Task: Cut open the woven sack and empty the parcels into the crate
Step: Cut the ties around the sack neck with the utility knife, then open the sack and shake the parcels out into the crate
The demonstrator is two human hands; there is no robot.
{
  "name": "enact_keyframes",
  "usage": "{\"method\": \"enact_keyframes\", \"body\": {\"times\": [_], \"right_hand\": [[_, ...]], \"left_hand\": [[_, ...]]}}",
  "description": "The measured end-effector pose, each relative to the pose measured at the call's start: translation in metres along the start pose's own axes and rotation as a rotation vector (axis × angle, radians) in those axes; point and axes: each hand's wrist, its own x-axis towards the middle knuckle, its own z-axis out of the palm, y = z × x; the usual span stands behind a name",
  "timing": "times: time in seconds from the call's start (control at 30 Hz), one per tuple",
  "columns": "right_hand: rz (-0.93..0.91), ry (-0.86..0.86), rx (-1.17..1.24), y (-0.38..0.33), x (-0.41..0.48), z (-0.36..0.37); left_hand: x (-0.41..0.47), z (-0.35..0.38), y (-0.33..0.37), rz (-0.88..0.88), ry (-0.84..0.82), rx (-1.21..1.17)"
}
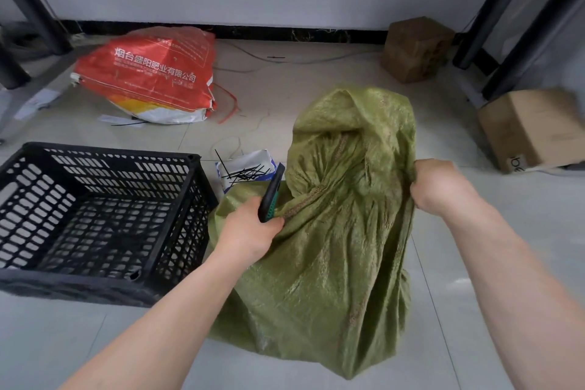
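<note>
Green woven sack (332,231) stands crumpled on the tiled floor (474,263), just right of the black plastic crate (104,215). Your left hand (250,228) is closed around a dark utility knife (271,193) and pinches the sack's fabric; your right hand (440,187) clenches its right edge.

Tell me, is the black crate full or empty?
Empty. Through the black crate you see only its bare slotted bottom and walls; no parcels lie inside. It sits upright beside the green sack.
</note>
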Motion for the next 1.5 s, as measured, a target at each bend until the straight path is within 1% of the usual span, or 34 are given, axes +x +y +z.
{"method": "enact_keyframes", "body": {"times": [0.07, 0.13, 0.2, 0.23, 0.3, 0.33, 0.4, 0.47, 0.53, 0.67, 0.93, 1.17, 1.23, 1.33, 1.5], "right_hand": [[0.052, 0.120, 0.040, 0.000, -0.007, -0.012], [0.073, 0.300, 0.150, 0.002, -0.012, -0.026], [-0.022, 0.408, 0.241, -0.001, -0.016, -0.037], [-0.098, 0.417, 0.279, -0.006, -0.020, -0.040], [-0.257, 0.390, 0.398, -0.022, -0.032, -0.040], [-0.328, 0.347, 0.462, -0.032, -0.036, -0.036], [-0.414, 0.231, 0.548, -0.052, -0.042, -0.023], [-0.472, 0.153, 0.569, -0.071, -0.043, -0.009], [-0.500, 0.132, 0.577, -0.088, -0.042, 0.002], [-0.570, 0.184, 0.479, -0.118, -0.035, 0.016], [-0.531, 0.091, 0.418, -0.188, -0.019, 0.024], [-0.573, 0.110, 0.277, -0.239, 0.008, 0.040], [-0.595, 0.144, 0.270, -0.248, 0.025, 0.046], [-0.574, 0.150, 0.300, -0.258, 0.053, 0.058], [-0.533, 0.017, 0.221, -0.278, 0.108, 0.085]], "left_hand": [[0.001, 0.001, 0.000, -0.005, -0.009, 0.002], [0.002, 0.002, 0.001, -0.010, -0.019, -0.006], [0.003, 0.002, 0.001, -0.011, -0.034, -0.034], [0.004, 0.001, 0.000, -0.013, -0.048, -0.061], [0.005, 0.001, -0.003, -0.021, -0.076, -0.142], [0.005, 0.000, -0.004, -0.030, -0.090, -0.194], [0.006, -0.003, -0.007, -0.046, -0.114, -0.293], [0.007, -0.006, -0.009, -0.061, -0.134, -0.380], [0.008, -0.008, -0.011, -0.074, -0.148, -0.458], [0.016, -0.016, -0.012, -0.061, -0.177, -0.545], [0.035, -0.058, -0.025, -0.023, -0.187, -0.623], [0.063, -0.103, -0.039, -0.070, -0.087, -0.727], [0.078, -0.104, -0.042, -0.099, -0.065, -0.738], [0.096, -0.098, -0.050, -0.128, -0.022, -0.754], [0.126, -0.083, -0.060, -0.215, 0.015, -0.679]]}}
